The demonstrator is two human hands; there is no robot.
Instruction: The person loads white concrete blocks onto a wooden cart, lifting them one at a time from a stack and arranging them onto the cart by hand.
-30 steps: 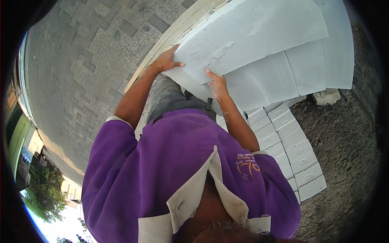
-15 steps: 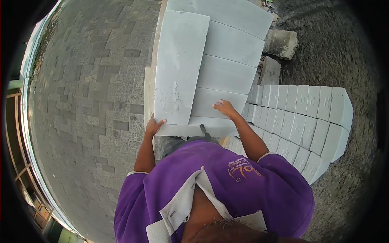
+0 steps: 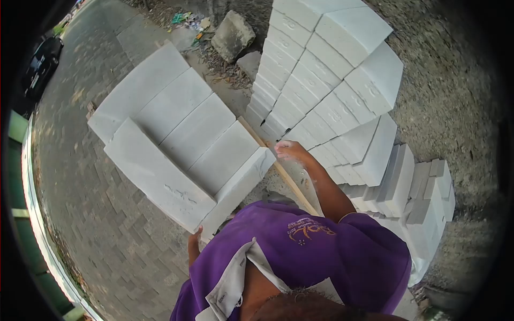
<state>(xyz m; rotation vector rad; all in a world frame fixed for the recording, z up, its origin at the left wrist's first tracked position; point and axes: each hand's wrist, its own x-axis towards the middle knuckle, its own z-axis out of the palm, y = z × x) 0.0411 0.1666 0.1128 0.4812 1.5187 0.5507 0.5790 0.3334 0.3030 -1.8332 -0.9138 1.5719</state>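
Observation:
Pale white building blocks, probably lightweight concrete, are laid side by side in front of me. A long block (image 3: 158,168) lies raised on the left of them, and another block (image 3: 238,187) stands along the near edge. My left hand (image 3: 195,238) touches the near left corner of this pile; most of its fingers are hidden behind the edge. Just beyond the right end of the near block, my right hand (image 3: 289,150) is closed, fingers curled together with whitish marks on them. Whether something small is inside it cannot be made out.
Tall stacks of white blocks (image 3: 326,96) rise on the right, with more blocks (image 3: 428,198) behind my right elbow. A wooden strip (image 3: 293,187) runs between pile and stacks. Rubble (image 3: 233,36) and litter lie ahead. Paving (image 3: 96,198) stretches left; a dark car (image 3: 43,67) stands far off.
My view has turned, so the pile now lies slanted to the left and more stacks show. My right hand has gone from above the blocks to beyond the near block's right end.

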